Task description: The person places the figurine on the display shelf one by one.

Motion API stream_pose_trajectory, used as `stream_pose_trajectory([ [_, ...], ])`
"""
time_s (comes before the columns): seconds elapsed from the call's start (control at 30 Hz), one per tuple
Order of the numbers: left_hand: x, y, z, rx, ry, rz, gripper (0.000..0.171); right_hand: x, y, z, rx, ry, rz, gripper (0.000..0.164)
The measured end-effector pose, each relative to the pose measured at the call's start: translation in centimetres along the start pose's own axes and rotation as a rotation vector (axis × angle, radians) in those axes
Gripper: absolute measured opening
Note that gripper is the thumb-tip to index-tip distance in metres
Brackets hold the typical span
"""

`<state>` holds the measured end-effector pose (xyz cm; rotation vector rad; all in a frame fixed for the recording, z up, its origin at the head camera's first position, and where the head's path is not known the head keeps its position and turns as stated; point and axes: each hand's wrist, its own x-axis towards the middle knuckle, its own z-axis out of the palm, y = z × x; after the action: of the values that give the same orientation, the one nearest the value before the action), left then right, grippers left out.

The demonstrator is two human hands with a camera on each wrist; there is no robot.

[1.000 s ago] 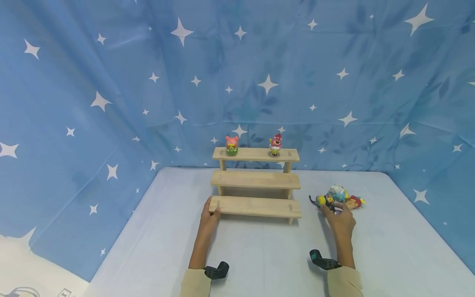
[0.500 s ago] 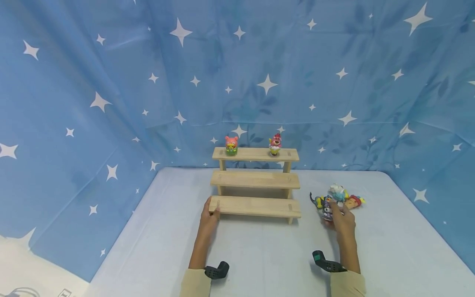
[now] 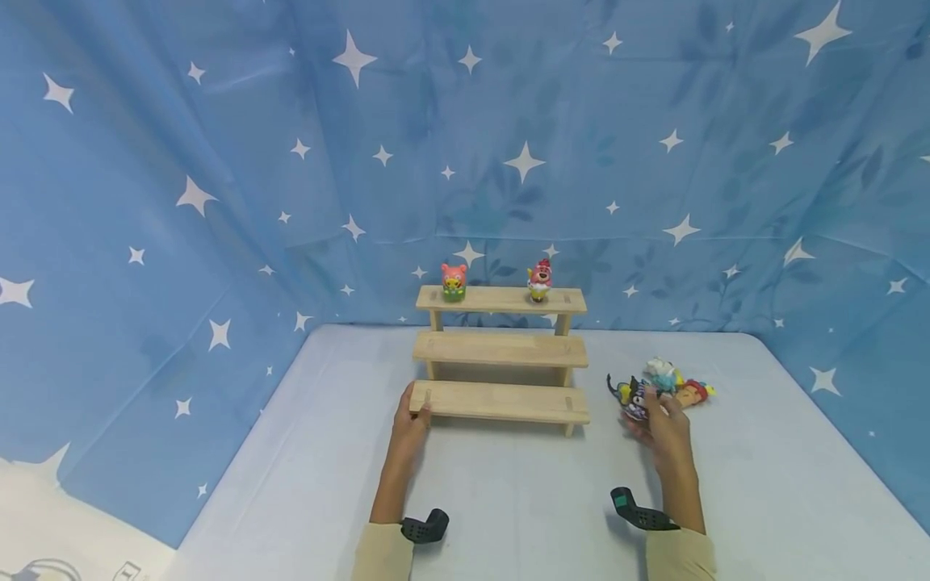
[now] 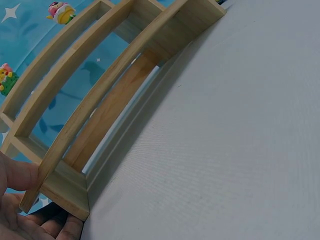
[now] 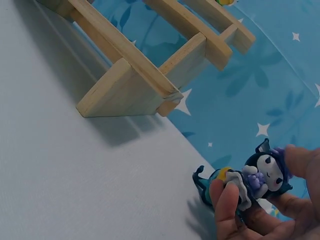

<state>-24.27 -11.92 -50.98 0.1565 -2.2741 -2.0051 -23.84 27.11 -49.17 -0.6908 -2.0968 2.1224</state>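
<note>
My left hand [image 3: 409, 432] grips the left end of the lowest step of a three-step wooden display stand [image 3: 501, 402]; in the left wrist view the thumb [image 4: 20, 175] lies over the board, with fingers beneath. Off the stand's right side, my right hand [image 3: 670, 436] holds a small figurine [image 5: 265, 172] with black pointed ears, a white face and a purple bow, between thumb and fingers, tilted on its side. Just behind it lies a yellow and dark figurine with a curled tail [image 5: 199, 182], partly covered by the held one.
Beyond the right hand lie a white and light-blue figurine [image 3: 661, 375] and a red-haired one [image 3: 692, 393]. Up on the top step stand a pink-hooded figurine [image 3: 454, 284] and a pink bear figurine [image 3: 539, 281]. A starry blue curtain [image 3: 523, 202] hangs behind the table.
My right hand has picked the black-eared figurine out of the group, drawn it slightly toward me and turned it in the fingers. The left hand stays on the stand.
</note>
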Motion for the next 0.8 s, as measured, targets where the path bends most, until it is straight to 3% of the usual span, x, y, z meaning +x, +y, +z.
stream_pose_trajectory([
  [0.2, -0.3, 0.7, -0.1, 0.0, -0.01, 0.003, 0.059, 0.1, -0.2, 0.3, 0.031, -0.085, -0.021, 0.076],
  [0.43, 0.2, 0.0, 0.0, 0.007, -0.009, -0.002, 0.059, 0.0, -0.4, 0.5, -0.024, -0.122, -0.084, 0.079],
  [0.67, -0.1, 0.1, 0.0, 0.005, -0.004, -0.011, 0.059, -0.2, -1.0, 0.8, -0.09, -0.072, -0.138, 0.094],
  [0.8, -0.1, 0.1, 0.0, 0.014, -0.009, -0.008, 0.059, -0.6, -1.4, 1.0, -0.065, -0.032, -0.152, 0.095],
])
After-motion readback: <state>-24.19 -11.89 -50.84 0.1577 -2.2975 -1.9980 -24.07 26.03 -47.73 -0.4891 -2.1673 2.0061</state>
